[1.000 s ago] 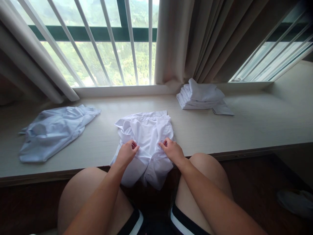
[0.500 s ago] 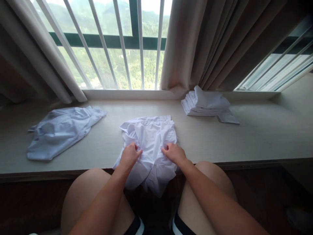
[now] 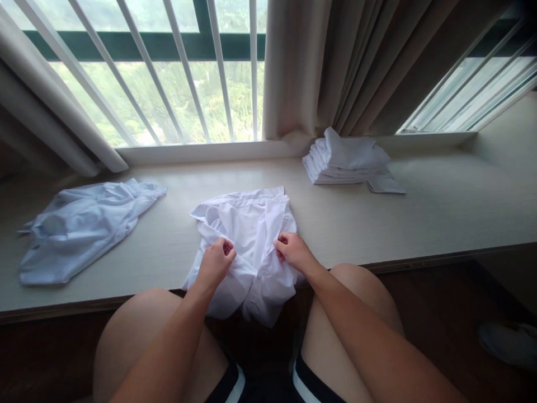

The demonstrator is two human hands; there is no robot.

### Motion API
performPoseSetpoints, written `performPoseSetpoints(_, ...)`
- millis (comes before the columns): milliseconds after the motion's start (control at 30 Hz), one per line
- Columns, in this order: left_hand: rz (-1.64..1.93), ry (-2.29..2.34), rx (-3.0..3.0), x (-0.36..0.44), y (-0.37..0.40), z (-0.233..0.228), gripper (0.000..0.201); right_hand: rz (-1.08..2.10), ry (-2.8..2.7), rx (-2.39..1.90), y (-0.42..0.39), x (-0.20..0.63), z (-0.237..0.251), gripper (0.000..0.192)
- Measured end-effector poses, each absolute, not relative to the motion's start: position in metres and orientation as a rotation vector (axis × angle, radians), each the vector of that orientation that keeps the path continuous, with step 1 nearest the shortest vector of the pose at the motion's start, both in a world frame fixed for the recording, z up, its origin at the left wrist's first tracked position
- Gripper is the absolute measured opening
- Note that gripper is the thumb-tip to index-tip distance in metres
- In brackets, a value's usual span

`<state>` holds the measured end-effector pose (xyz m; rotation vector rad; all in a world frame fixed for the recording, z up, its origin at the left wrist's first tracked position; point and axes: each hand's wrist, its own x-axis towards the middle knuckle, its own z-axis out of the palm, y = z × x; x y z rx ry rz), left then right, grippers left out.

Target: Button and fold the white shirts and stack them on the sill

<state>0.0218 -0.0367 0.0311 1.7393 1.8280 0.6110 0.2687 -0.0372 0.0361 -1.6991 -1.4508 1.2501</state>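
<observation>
A white shirt [image 3: 251, 224] lies in front of me with its creased lower part hanging over the near edge of the ledge. The far end, which looks like the collar, points to the window. My left hand [image 3: 217, 260] is closed in a pinch on the fabric at the left side of the shirt's front. Opposite it, my right hand [image 3: 293, 252] pinches the right side, fingers curled under. Between the hands the front parts, showing the inside of the cloth. Some fabric within both grips is hidden by the fingers.
A crumpled white garment [image 3: 88, 226] lies on the left of the pale ledge [image 3: 356, 224]. Towards the back right sits a stack of folded white garments [image 3: 348, 159]. Behind are a barred window [image 3: 168, 89] and curtains [image 3: 293, 67]. My knees are against the ledge's front.
My view has turned slightly right and down, so everything sits further left. Both hands keep their pinch on the shirt, the fingers now showing more from the side.
</observation>
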Motion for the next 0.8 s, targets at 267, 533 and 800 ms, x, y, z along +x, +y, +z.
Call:
performPoseSetpoints(267, 0.895, 1.507, 1.292, 0.024, -0.038, 0.044, 0.027, 1.286, -1.423, -1.400, -0.043, 0.263, 0.044, 0.021)
performPoseSetpoints(533, 1.028, 1.259, 1.146, 0.049, -0.052, 0.061, 0.035, 1.155, -1.639, -1.230, -0.056, 0.246, 0.055, 0.024)
performPoseSetpoints(800, 1.121, 1.322, 1.192, 0.060, -0.058, 0.053, 0.032, 1.231, -1.673, -1.158, -0.058, 0.239, 0.053, 0.023)
